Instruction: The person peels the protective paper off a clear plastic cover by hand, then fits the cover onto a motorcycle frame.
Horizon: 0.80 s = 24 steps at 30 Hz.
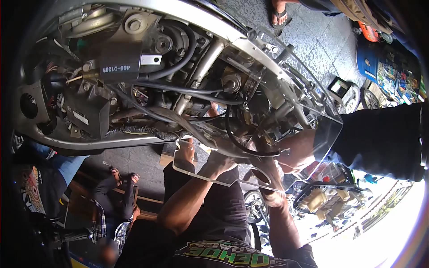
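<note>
A transparent plastic panel (pixel 203 175) with cut edges and a round hole lies across the right half of a partly stripped motorcycle (pixel 103 144). Through it I see my left hand (pixel 223 160), close to the underside of the frame and hoses. My right hand (pixel 269 172) is beside the panel's hole, close to a thin black hose (pixel 250 152). Another person's hand (pixel 296 151), in a dark sleeve, reaches in from the right next to mine. Panel glare and overlapping parts hide my fingertips, so what either hand grips cannot be made out.
A black module (pixel 118 64) and thick cables fill the frame at left. Someone sits low at lower left (pixel 109 201); a sandalled foot (pixel 279 17) stands at the top. Motorcycle parts (pixel 330 198) lie at lower right, and a blue mat (pixel 367 58) holds small goods.
</note>
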Each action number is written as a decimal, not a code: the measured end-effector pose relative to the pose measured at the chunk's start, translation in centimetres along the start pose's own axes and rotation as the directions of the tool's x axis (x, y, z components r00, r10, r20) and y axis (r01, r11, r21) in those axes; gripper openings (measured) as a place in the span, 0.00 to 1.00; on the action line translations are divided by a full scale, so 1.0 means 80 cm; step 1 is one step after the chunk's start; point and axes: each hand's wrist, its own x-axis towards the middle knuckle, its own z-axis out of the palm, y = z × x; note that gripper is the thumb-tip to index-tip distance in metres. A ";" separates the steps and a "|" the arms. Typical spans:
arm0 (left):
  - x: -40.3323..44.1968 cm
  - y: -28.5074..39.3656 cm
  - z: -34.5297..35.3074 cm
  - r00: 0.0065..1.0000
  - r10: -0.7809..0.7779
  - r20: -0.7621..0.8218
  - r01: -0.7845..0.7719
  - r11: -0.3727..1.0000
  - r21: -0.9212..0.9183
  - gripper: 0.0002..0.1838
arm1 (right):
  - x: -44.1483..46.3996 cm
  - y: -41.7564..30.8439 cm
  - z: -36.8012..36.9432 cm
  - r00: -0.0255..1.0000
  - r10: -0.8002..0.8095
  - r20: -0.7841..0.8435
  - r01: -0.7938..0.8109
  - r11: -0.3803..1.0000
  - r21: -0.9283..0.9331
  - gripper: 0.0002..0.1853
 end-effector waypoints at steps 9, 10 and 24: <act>-0.007 0.001 0.010 0.985 0.114 0.130 -0.155 0.916 0.370 0.24 | 0.006 -0.036 0.011 0.984 0.091 -0.151 -0.145 0.906 -0.397 0.53; -0.004 0.004 0.005 0.978 0.012 0.209 -0.043 0.989 0.145 0.22 | 0.008 -0.039 0.012 0.980 0.097 -0.175 -0.166 0.881 -0.443 0.51; -0.023 -0.020 0.071 0.974 0.120 -0.190 -0.039 0.922 0.386 0.24 | 0.015 -0.027 0.016 0.967 -0.168 -0.194 -0.049 0.621 -0.783 0.20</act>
